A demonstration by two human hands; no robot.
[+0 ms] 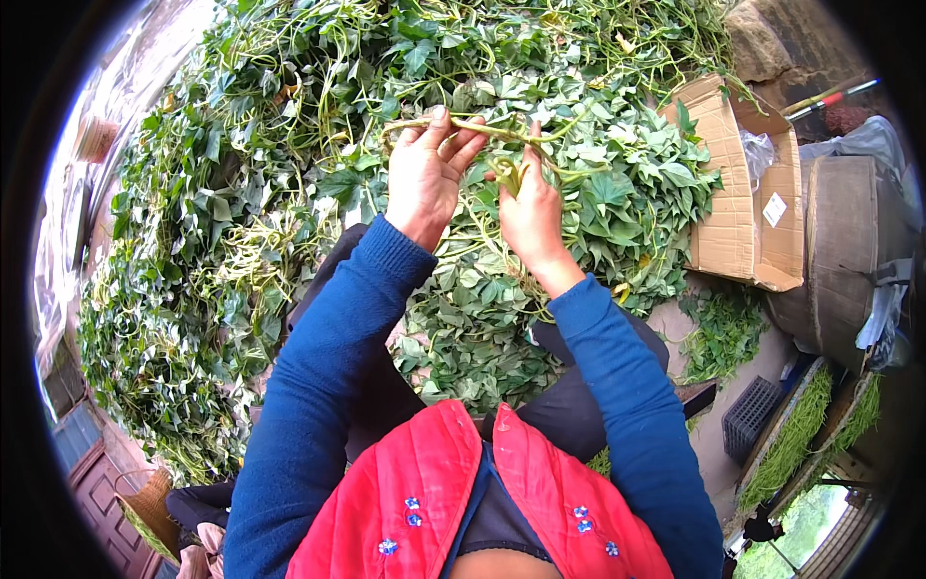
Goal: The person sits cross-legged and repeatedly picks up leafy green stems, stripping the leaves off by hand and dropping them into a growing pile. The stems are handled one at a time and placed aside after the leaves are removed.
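A long pale-green vine stem [473, 126] stretches sideways between my hands. My left hand [424, 188] grips it near its left end, thumb against fingers. My right hand [533, 214] is closed around a small bunch of cut stems [508, 176], and its raised index finger meets the vine farther right. Thin side stems reach out to the right of that hand. Under and beyond both hands lies a heap of leafy green vines [318, 96]. Loose picked leaves [482, 347] pile up between my knees.
On the right, an open cardboard box [728, 183] leans beside a large brown round container [839, 251]. Lower right are a dark plastic crate [750, 417] and trays of thin green shoots [796, 444]. A woven basket [152, 507] stands lower left, near another person's dark-clothed limb [201, 504].
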